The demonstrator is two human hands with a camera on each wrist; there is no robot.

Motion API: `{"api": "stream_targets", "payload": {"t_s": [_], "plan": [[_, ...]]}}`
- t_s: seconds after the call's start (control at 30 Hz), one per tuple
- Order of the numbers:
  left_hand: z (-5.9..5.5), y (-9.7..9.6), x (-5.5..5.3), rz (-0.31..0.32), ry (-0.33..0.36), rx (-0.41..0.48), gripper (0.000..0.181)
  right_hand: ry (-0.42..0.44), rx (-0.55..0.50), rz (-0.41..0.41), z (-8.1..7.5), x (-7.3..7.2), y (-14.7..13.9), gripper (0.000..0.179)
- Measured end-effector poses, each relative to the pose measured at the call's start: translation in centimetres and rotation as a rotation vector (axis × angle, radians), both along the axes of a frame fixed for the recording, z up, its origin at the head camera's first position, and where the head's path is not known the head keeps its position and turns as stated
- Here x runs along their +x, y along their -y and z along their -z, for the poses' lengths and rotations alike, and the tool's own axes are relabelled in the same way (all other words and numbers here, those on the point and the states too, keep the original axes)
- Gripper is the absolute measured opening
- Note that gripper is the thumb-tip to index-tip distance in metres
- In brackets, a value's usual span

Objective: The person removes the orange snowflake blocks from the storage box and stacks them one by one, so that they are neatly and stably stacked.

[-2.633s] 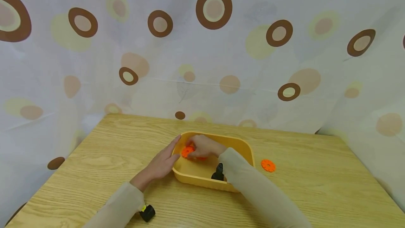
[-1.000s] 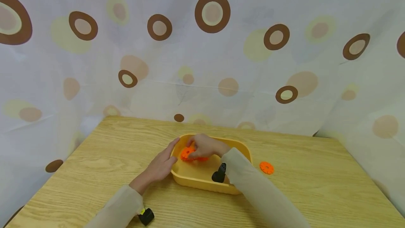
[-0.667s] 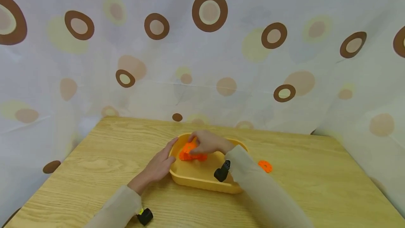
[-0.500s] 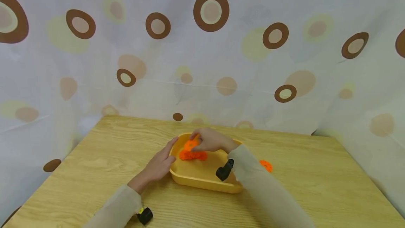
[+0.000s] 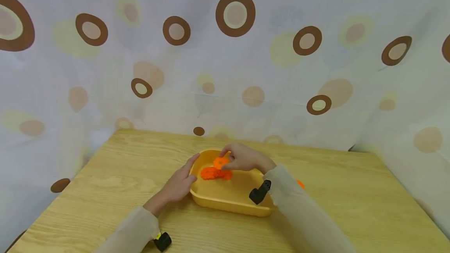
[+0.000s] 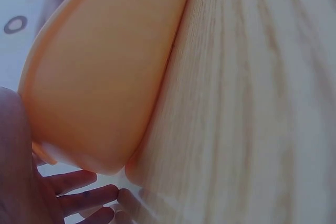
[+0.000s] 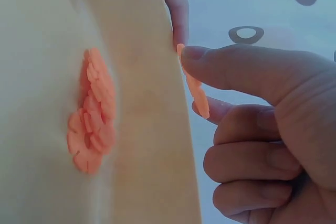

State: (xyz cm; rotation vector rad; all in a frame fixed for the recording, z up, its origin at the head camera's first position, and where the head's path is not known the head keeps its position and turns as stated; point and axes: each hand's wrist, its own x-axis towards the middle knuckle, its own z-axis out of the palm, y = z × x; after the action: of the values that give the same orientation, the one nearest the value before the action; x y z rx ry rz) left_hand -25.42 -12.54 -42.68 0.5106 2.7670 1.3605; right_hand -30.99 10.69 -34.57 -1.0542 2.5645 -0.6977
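My right hand (image 5: 244, 157) pinches an orange notched disc (image 5: 220, 163) between thumb and index finger, over the yellow plastic bin (image 5: 232, 208). In the right wrist view this disc (image 7: 193, 85) shows nearly edge-on, with the other fingers curled into the palm. Below it, a small pile of similar orange discs (image 5: 211, 173) lies at the left end inside the bin. My left hand (image 5: 179, 182) rests against the bin's left side, its fingers fairly straight at the rim. In the left wrist view, the left fingers (image 6: 86, 201) spread past the bin's corner.
Another orange disc (image 5: 300, 184) lies on the wooden table (image 5: 351, 206) right of the bin, mostly hidden by the right sleeve. Each wrist carries a small black camera (image 5: 260, 192). A patterned curtain (image 5: 281, 89) hangs behind the table.
My right hand has lifted one disc off the pile and drawn it up and to the right. My left hand stays at the bin's left side.
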Motion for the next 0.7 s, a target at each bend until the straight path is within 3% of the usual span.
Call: {"api": "stream_targets", "payload": {"t_s": [0.23, 0.43, 0.7], "plan": [[0.2, -0.2, 0.2, -0.006, 0.001, 0.002, 0.063, 0.029, -0.044, 0.025, 0.3, 0.4, -2.3, 0.041], [0.0, -0.1, 0.1, -0.002, -0.004, 0.003, 0.064, 0.019, -0.072, 0.019, -0.3, 1.0, -4.0, 0.042], [0.3, -0.2, 0.1, 0.002, -0.002, 0.001, 0.064, 0.006, -0.090, 0.068, -0.1, 1.0, -6.0, 0.043]]}}
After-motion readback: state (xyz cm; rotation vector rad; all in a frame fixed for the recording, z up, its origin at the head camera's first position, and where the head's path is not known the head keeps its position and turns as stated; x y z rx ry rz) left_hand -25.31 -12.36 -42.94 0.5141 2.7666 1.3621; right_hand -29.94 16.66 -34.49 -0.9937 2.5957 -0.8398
